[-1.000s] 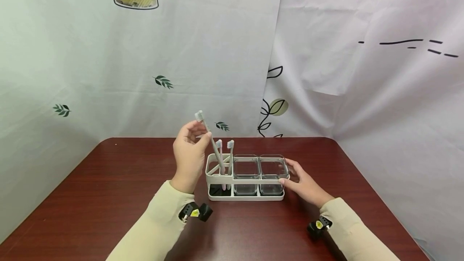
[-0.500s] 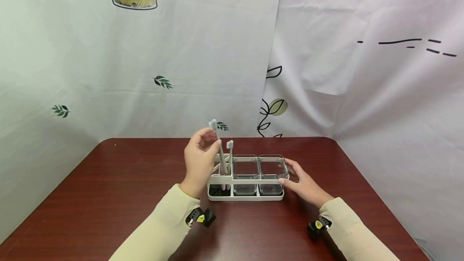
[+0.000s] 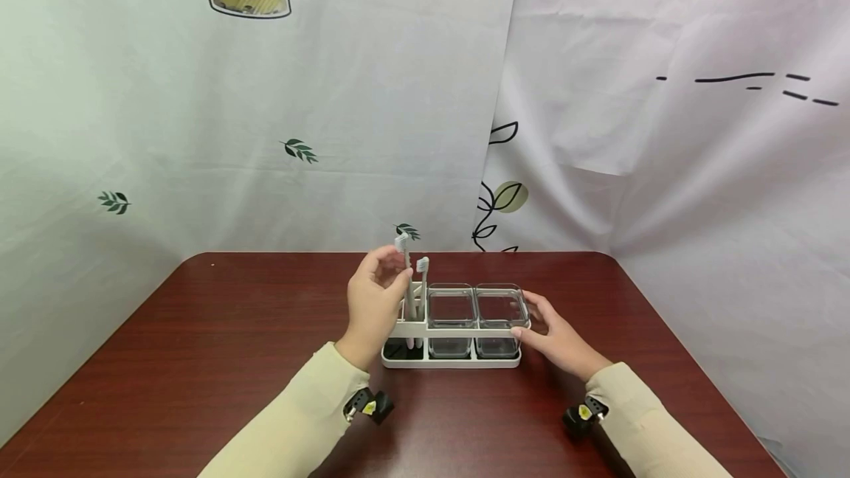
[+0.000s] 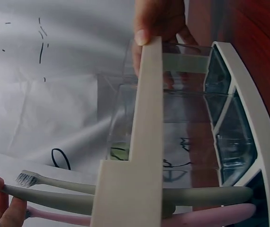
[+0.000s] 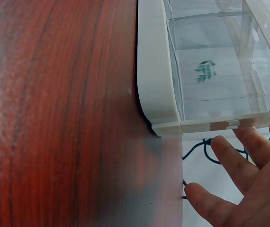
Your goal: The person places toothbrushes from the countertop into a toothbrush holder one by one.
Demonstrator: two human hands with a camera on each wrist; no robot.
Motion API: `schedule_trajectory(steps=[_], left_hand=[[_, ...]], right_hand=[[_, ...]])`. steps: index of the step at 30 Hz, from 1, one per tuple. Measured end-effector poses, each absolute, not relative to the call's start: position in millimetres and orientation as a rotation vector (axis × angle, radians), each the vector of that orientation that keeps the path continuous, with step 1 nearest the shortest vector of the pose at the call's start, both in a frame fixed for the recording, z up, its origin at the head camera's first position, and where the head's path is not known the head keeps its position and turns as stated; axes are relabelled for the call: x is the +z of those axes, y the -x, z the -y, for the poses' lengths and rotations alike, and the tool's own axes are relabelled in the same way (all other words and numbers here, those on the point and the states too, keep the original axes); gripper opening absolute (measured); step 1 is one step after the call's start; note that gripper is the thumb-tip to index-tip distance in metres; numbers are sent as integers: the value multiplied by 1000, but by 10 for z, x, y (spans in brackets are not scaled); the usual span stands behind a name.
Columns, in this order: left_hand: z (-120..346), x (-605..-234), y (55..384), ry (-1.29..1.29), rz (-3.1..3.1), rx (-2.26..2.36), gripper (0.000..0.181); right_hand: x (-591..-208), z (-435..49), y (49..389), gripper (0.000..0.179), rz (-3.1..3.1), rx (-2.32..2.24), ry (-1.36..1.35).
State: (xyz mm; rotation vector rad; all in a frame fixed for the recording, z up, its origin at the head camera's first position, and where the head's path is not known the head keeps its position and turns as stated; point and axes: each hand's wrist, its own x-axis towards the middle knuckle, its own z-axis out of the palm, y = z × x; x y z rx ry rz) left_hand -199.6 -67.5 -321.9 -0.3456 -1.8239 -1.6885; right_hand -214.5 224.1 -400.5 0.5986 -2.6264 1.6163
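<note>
In the head view, my left hand [image 3: 375,308] pinches a grey-green toothbrush [image 3: 409,299] near its bristle end. Its handle stands nearly upright in the left section of a white toothbrush holder [image 3: 458,332], the lower end down by the dark base. A second grey-green toothbrush [image 4: 66,183] and a pink toothbrush [image 4: 215,215] share that section; my fingers cover the pink one's bristles in the left wrist view. At the holder's right end, my right hand [image 3: 558,338] grips the upper rim, thumb in front and fingers round the side and behind.
Two clear cups, the left cup [image 3: 451,307] and the right cup [image 3: 501,307], sit in the holder's other sections. Underneath is a dark red wooden table [image 3: 465,419]. A pale printed cloth [image 3: 398,94] hangs beyond its far edge.
My left hand has moved right and down with the grey-green toothbrush, which has gone from leaning left to nearly upright. The right hand and the holder stay in place.
</note>
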Motion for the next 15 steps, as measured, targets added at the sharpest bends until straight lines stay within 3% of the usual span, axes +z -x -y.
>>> schedule_trajectory(steps=[15], left_hand=[[629, -3322, 1928, 378, 1920, -1650, 28]], right_hand=[[-4013, -2248, 2152, 68, 2628, 1634, -597]])
